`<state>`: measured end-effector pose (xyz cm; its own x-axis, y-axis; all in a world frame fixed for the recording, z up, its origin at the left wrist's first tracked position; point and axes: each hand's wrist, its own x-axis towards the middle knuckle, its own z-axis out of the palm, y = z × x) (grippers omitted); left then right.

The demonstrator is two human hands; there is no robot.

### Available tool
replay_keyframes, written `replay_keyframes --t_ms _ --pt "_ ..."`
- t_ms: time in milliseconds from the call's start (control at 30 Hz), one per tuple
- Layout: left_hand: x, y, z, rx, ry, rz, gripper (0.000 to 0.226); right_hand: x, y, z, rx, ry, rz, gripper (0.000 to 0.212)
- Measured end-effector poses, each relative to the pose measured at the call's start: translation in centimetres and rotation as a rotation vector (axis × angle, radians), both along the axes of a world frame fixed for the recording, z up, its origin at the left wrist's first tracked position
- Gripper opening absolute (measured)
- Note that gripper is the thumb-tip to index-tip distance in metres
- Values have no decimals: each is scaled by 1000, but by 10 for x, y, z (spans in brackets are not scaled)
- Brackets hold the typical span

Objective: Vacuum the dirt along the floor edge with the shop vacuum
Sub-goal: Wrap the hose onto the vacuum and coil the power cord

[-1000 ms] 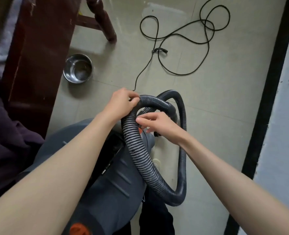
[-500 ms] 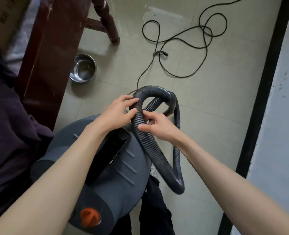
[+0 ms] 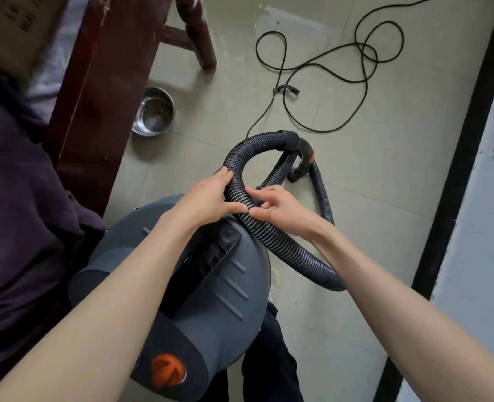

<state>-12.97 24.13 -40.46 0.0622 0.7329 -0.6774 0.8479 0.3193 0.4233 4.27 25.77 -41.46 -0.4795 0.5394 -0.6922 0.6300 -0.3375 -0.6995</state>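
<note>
Ribbed hose [image 3: 257, 227] now uncoiled wider, left hand [image 3: 208, 198] gripping it, right hand [image 3: 280, 206] pinching it

The power cord [image 3: 321, 91] runs out past the top edge, so its far end cannot be seen. The forearms hide part of the shop vacuum [image 3: 211, 300] lid, and the right hand [image 3: 280, 204] covers a stretch of the hose [image 3: 269, 236] (its joint to the vacuum is not visible). The cardboard box [image 3: 16, 27] at upper left is blurred and its print unreadable.

Single head-worn view, steeply downward, close over floor [image 3: 384, 198], edges perhaps warped.
</note>
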Motion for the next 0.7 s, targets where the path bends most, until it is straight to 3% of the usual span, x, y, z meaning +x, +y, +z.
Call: replay_keyframes --t_ms 233,367,600,700 --pt "9 4 3 6 62 -110 89 14 -3 13 67 -131 72 55" --pt "14 3 7 -20 110 -152 88 19 -8 12 21 -256 -27 63" --pt "20 3 0 -43 177 -141 76 10 -5 3 58 -369 -16 39" --pt "23 4 -9 -57 200 -137 75 10 -7 -7 92 -426 -16 40"
